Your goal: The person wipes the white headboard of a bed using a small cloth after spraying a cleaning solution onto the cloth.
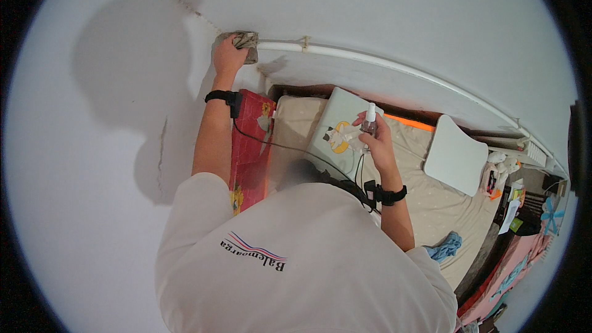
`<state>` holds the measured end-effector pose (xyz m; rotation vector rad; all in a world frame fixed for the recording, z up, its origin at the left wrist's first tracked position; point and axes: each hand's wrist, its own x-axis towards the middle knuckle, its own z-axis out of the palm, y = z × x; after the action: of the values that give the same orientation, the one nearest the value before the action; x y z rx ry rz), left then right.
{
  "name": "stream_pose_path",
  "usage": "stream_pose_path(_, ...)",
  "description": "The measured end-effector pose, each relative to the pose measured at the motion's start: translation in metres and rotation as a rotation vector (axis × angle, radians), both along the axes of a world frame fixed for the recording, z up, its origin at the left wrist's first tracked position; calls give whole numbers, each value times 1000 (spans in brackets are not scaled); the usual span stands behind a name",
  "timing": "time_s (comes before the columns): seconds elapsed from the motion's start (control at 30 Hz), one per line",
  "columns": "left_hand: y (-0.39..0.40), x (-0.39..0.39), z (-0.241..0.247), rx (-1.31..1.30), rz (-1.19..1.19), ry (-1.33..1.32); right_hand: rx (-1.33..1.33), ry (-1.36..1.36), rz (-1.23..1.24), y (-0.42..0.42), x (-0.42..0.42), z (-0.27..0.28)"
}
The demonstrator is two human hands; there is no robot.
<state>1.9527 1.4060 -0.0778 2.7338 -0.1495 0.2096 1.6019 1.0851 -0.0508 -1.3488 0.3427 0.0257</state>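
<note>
My left hand holds a bunched grey-brown cloth against the wall, at the left end of a white pipe. The pipe runs along the wall and curves away to the right. In my right hand is a small clear spray bottle with a white cap, upright over the bed. Both wrists wear black straps with small devices, and a thin black cable runs from the left one. Dark marks and flaking line the wall corner above and left of the cloth.
Below lies a bed with a beige sheet. On it are a pale folding table with a cartoon print, a white board and a blue cloth. A red floral panel stands at the left. Bags and a blue fan are at the right.
</note>
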Motion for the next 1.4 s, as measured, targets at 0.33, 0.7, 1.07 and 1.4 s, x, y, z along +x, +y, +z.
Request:
stream_pose_path(0.33, -79, -48, 12, -83, -200, -8, -2, -29, 12, 3, -1, -11)
stream_pose_path(0.7, -69, -39, 54, 25, -304, 117, -5, -96, 32, 1, 1, -6)
stream_pose_path(1.07, -75, -27, 27, -293, -446, 274, 3, -57, -35, 0, -8, -10)
stream_pose_path(1.4, -92, -49, -10, -1088, -30, 471, 18, -48, -51, -7, -9, -11)
